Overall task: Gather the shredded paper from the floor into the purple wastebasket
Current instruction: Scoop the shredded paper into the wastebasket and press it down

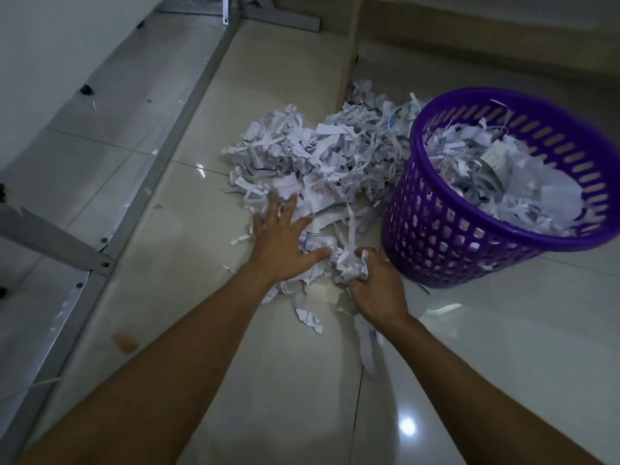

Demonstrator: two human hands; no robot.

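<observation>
A heap of white shredded paper (322, 152) lies on the tiled floor, left of the purple wastebasket (446, 243). The perforated basket stands at the right, largely filled with shreds. My left hand (281, 243) lies flat with fingers spread on the near edge of the heap, thumb pointing right. My right hand (375, 290) grips a crumpled wad of shreds (349, 263) just in front of the basket's base. Loose strips (310, 318) lie scattered on the floor between and below my hands.
A grey metal frame rail (157, 162) runs diagonally along the floor at the left, with a cross leg (50, 243) near the left edge. A beige wooden panel (350, 52) stands behind the heap. Glossy tiles stretch toward me.
</observation>
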